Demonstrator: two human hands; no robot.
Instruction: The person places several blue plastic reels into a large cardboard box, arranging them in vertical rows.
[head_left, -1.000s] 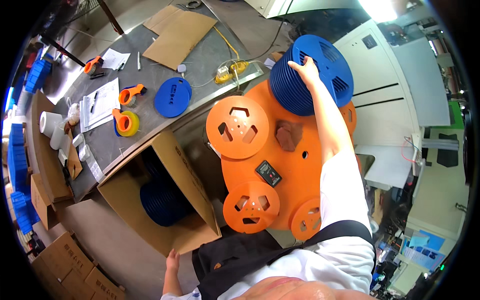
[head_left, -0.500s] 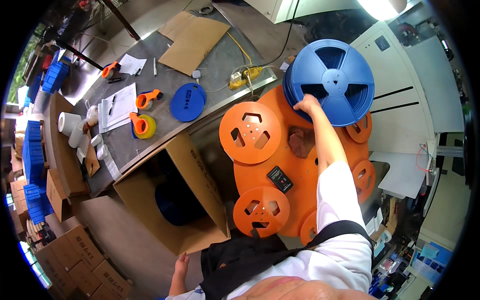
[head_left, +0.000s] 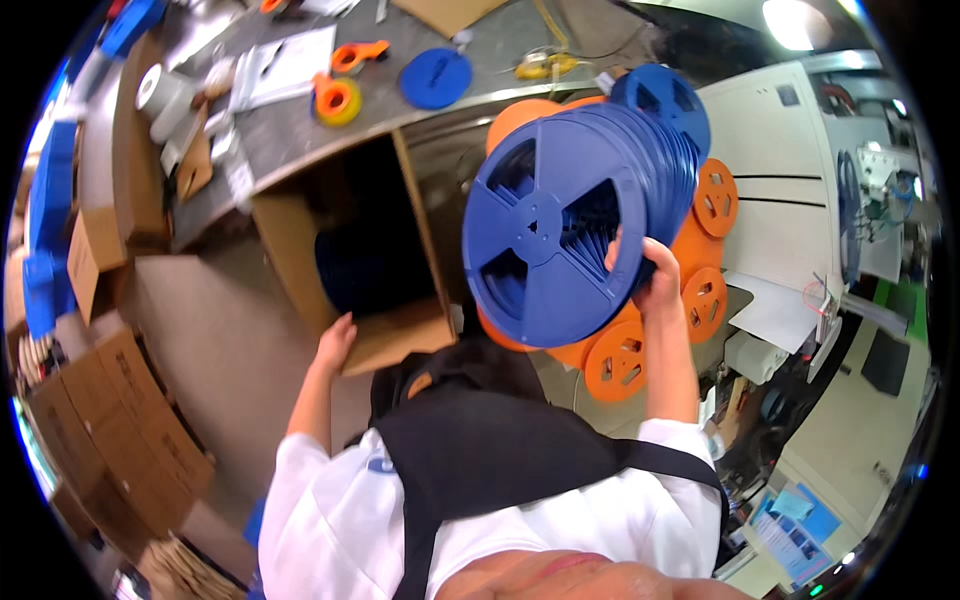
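Here, stacked blue reels [head_left: 565, 165] are gripped by the curled right hand [head_left: 655, 274], while the left hand [head_left: 337, 343], loosely extended, is held beside a cardboard box [head_left: 395, 342], contact unclear

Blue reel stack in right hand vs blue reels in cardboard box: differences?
The reel stack is gripped by the right hand; the boxed reels sit inside the cardboard box, no hand on them. The reel stack is well lit, slotted face showing; the boxed reels are in shadow. Both are blue.
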